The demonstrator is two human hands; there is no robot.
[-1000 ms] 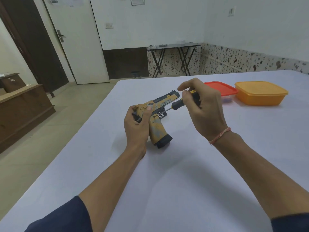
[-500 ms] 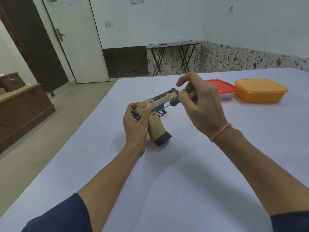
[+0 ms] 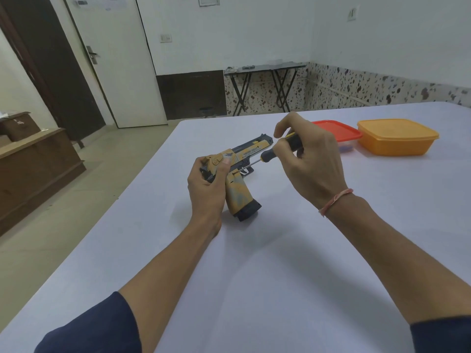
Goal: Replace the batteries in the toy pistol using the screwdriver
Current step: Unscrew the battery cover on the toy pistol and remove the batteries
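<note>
Mid-frame, my left hand (image 3: 206, 192) still clamps the pistol (image 3: 239, 197), its butt on the table (image 3: 254, 276). My right hand (image 3: 311, 169) has re-gripped the screwdriver (image 3: 267, 154), index finger now lifted, tip still at the screw. I judge I'm mid-twist, with the cover still on.

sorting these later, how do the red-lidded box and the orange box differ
The red-lidded box has a clear base showing something bluish inside; the orange box is opaque orange all over. The red-lidded box sits lower, partly hidden by the right hand; the orange box stands taller, fully in view. Both are lidded, round-cornered, on the table.
</note>
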